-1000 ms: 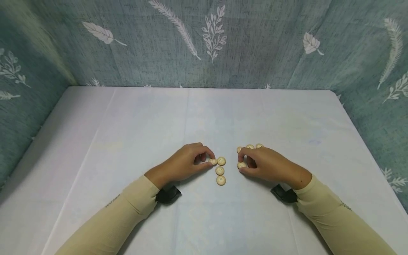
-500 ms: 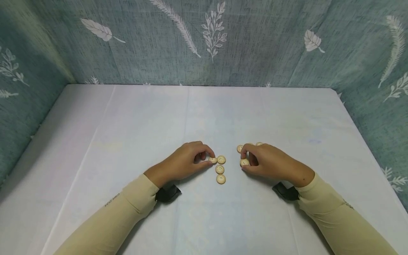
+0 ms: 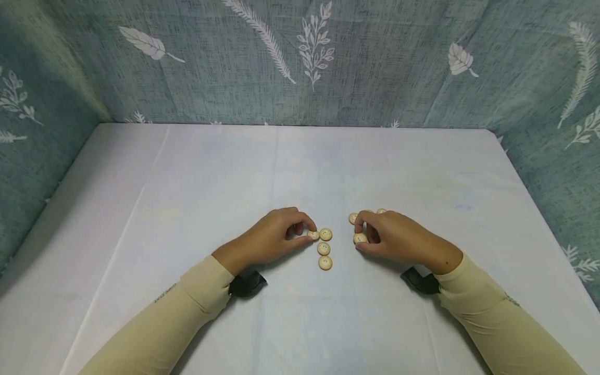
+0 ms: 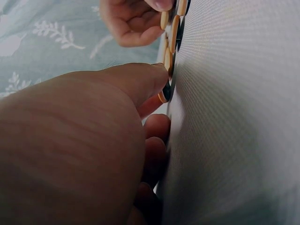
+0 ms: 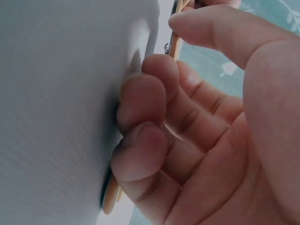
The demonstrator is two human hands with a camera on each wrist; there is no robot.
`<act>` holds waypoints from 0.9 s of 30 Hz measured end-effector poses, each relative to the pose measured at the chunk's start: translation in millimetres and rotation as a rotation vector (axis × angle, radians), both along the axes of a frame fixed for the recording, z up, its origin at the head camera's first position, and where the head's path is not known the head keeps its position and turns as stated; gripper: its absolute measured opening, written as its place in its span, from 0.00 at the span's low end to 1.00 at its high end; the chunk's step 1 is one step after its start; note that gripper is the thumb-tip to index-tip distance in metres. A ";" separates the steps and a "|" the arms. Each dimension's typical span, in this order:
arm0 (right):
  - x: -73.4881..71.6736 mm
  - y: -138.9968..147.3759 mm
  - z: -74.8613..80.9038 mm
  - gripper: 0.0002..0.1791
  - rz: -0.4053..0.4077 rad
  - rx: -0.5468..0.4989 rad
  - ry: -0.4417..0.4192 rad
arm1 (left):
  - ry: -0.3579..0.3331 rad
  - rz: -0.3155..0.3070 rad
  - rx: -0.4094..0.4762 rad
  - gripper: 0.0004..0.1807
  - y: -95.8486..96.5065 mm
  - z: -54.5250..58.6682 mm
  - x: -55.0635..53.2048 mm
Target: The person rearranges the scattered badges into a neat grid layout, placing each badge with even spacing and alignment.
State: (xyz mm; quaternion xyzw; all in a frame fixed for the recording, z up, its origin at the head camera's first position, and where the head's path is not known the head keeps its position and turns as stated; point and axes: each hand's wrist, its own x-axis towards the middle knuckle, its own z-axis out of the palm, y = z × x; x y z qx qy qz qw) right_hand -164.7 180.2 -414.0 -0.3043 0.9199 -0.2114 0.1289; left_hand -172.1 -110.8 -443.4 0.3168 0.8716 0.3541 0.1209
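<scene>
My left hand [image 3: 276, 235] pinches a cream round button [image 3: 313, 235] between thumb and forefinger at the table's middle. That button sits right beside the top one [image 3: 325, 234] of a short column of buttons. Below it in the column are a middle button [image 3: 323, 248] and a lowest button [image 3: 325, 263]. Across a small gap, my right hand [image 3: 394, 240] pinches another button [image 3: 360, 238] by its edges, low over the cloth. In the right wrist view, its other fingers [image 5: 140, 150] are curled in close to the cloth.
Behind my right hand lie a few more buttons, one [image 3: 353, 218] at its fingers and another [image 3: 382, 211] partly hidden. A white cloth [image 3: 211, 172] covers the table. Green leaf-patterned fabric [image 3: 375, 62] hangs at the back and both sides.
My right hand has slid slightly right and away from me with its button, then held still over the last half second. My left hand has stayed on its button.
</scene>
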 end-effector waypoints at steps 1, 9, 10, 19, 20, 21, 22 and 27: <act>-0.3 0.1 0.2 0.11 0.001 0.003 0.000 | 0.000 0.002 -0.001 0.09 -0.1 0.0 0.1; -2.8 5.6 4.7 0.10 -0.022 -0.024 -0.049 | -0.010 0.002 0.021 0.09 -0.3 -1.1 0.4; -3.1 6.4 5.6 0.10 -0.025 -0.027 -0.052 | -0.009 0.001 0.021 0.09 -0.1 -0.8 0.3; -6.8 8.8 11.2 0.11 -0.043 -0.023 -0.028 | 0.016 0.005 0.018 0.09 -0.9 2.7 -1.0; -6.7 9.0 11.4 0.11 -0.045 -0.027 -0.034 | 0.013 0.006 0.016 0.09 -0.9 2.4 -1.0; -6.5 9.3 11.7 0.11 -0.045 -0.031 -0.042 | 0.008 0.003 0.016 0.09 -0.7 2.1 -1.0; -6.2 9.6 11.8 0.10 -0.045 -0.035 -0.051 | 0.003 0.002 0.012 0.09 -0.5 1.8 -0.8; -7.1 12.2 10.6 0.10 -0.047 -0.040 -0.059 | 0.002 0.000 0.013 0.09 0.3 0.9 0.0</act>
